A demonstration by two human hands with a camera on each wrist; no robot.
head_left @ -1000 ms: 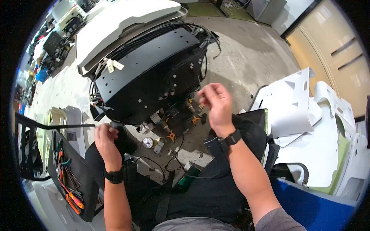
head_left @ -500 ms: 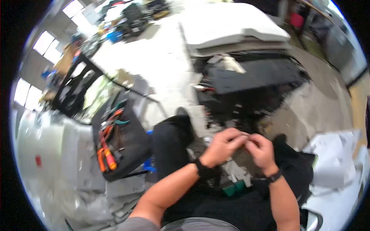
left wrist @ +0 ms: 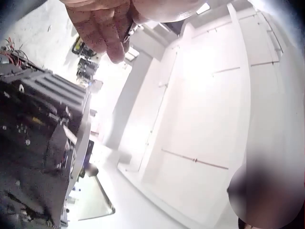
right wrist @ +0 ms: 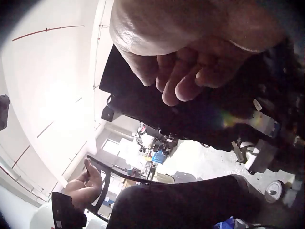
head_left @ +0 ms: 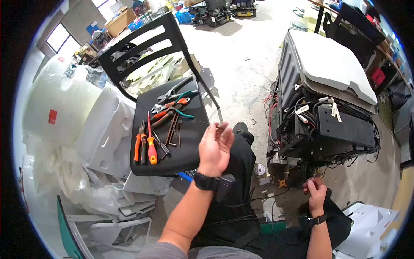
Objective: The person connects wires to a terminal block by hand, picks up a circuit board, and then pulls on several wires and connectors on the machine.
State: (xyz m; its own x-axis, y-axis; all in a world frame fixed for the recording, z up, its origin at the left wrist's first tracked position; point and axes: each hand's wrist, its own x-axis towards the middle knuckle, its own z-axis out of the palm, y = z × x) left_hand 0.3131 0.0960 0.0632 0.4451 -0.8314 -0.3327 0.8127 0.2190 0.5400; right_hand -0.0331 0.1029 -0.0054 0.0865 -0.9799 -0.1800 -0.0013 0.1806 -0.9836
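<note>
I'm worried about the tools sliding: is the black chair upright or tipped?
Upright: the seat faces up with tools on it, and the backrest rises behind.

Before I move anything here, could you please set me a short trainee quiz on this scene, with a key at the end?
1. What lies on the seat of the black chair?
a) work gloves
b) hand tools
c) a coil of rope

2. True or false: the shaft of the screwdriver with the red-and-yellow handle points towards the chair's backrest.

3. Fill in the blank: the hand nearer the chair is the person's ____ hand.

Key: 1 b; 2 true; 3 left.
</note>
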